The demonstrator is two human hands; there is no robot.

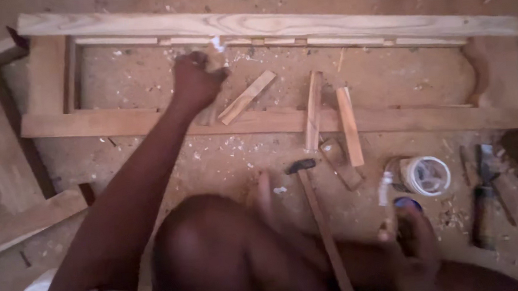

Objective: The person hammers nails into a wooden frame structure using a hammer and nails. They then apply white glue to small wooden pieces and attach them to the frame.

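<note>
We see a wooden frame lying flat on a sawdust-covered floor, spanning the upper half of the picture. Its top rail runs from upper left to upper right; its lower rail runs across the middle.

Left hand: upper centre-left, arm reaching up from the lower left. The hand is closed into a fist inside the frame, just below the top rail. A small white scrap shows just above the knuckles, against the top rail; we cannot tell whether the hand grips it or anything else.

Right hand: lower right, blurred. The fingers appear curled close to a small blue cap; we cannot tell whether they hold it.

Near the left hand:
- A short wood strip lies tilted just to the right of the fist, its lower end on the lower rail.
- Two more strips cross the lower rail at centre, near each other, roughly upright in the picture.

Near the right hand:
- A white jar lies on its side at right centre, opening facing us, just above the cap.
- A hammer lies at centre, head near the lower rail, handle running down to the bottom edge.
- A dark tool lies at far right; its kind is unclear.

A bent knee fills the lower centre.
</note>
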